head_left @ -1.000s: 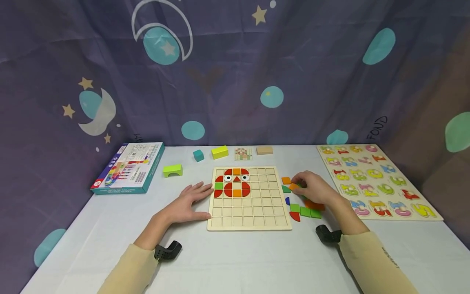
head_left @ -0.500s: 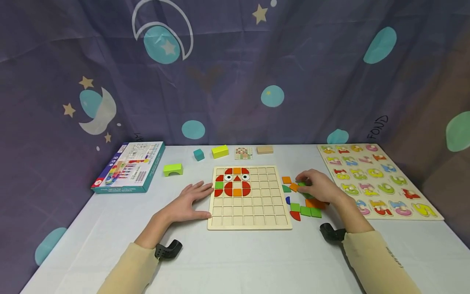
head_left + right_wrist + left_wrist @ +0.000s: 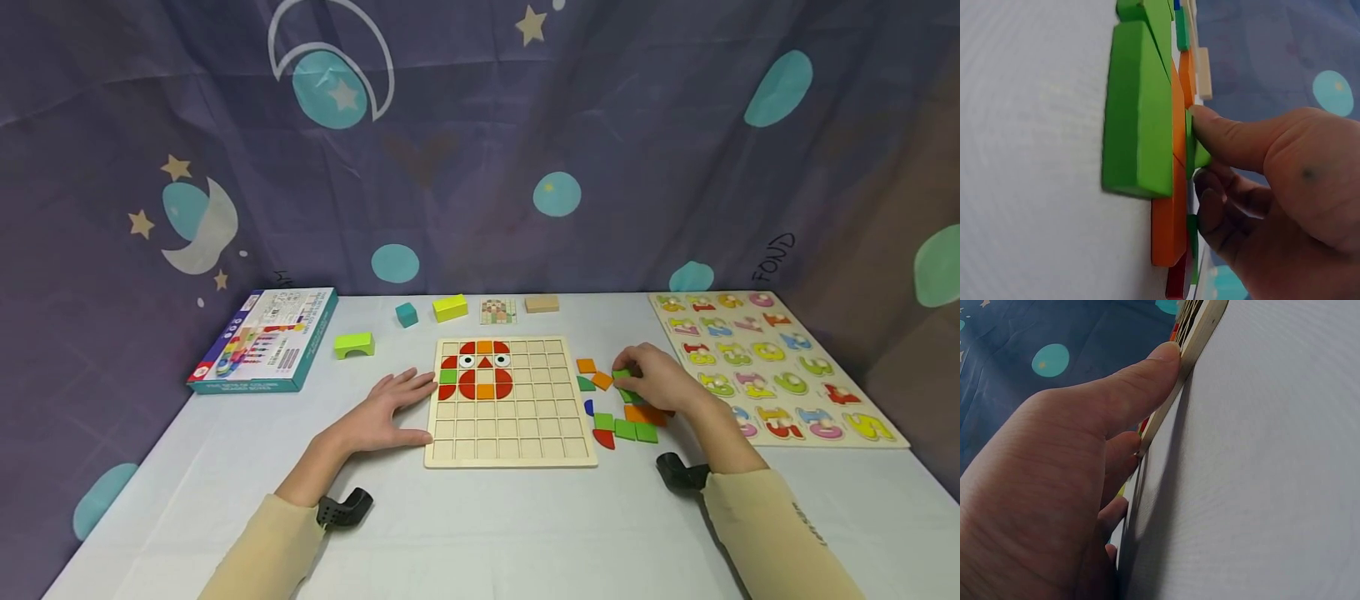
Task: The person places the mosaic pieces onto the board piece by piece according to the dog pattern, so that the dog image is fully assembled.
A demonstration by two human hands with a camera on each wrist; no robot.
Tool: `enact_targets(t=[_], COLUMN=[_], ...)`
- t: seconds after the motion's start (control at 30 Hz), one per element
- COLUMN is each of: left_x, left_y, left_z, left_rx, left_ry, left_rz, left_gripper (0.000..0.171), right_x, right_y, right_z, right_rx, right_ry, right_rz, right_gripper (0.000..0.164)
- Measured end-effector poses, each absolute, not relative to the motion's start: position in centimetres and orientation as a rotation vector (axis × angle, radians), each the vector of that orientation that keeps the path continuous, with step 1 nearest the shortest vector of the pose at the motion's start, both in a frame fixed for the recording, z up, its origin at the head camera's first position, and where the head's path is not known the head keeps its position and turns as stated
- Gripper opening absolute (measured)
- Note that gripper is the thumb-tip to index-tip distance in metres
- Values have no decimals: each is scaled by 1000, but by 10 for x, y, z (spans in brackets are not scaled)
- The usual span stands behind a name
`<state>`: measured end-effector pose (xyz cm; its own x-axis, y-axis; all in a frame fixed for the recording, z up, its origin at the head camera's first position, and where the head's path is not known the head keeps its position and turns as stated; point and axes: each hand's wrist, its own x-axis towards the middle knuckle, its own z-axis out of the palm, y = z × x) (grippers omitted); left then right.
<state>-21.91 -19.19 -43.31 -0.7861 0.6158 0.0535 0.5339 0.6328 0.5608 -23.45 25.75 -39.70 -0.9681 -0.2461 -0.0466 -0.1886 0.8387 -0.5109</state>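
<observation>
A wooden grid board (image 3: 517, 429) lies flat, with red, orange and green pieces and two eye pieces set in its upper left cells. My left hand (image 3: 386, 414) rests at the board's left edge, fingers spread; in the left wrist view its thumb (image 3: 1147, 378) touches the rim. Right of the board, my right hand (image 3: 660, 379) pinches a green tile (image 3: 1201, 155) between thumb and fingers, low among the loose pieces. Around it lie orange squares (image 3: 586, 366), green squares (image 3: 626, 429), a red quarter-round (image 3: 603, 439) and a blue piece (image 3: 588, 407).
At the back stand a teal cube (image 3: 407, 315), a yellow block (image 3: 450, 307), a patterned card (image 3: 498, 312) and a tan block (image 3: 542, 303). A green arch block (image 3: 354, 345) and a boxed set (image 3: 266, 337) are at left. A number puzzle board (image 3: 772, 367) lies at right.
My right hand has shifted slightly right, from the orange pieces to a green tile, leaving an orange square uncovered. The left hand has stayed at the board's edge.
</observation>
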Motion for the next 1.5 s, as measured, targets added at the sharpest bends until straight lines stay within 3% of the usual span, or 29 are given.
enact_targets(t=[0.33, 0.57, 1.5], left_x=[-220, -220, -220], left_y=[-192, -193, -193], left_z=[-434, -433, -435], left_rx=[963, 961, 991], left_ry=[2708, 2705, 2706], left_rz=[866, 866, 883], left_gripper=[85, 86, 85], right_x=[-234, -232, -233], right_y=[266, 262, 131], right_z=[-394, -386, -377], right_rx=[-365, -349, -816], right_ry=[2918, 2886, 2658], right_rz=[-902, -989, -1056], right_gripper=[4, 7, 9])
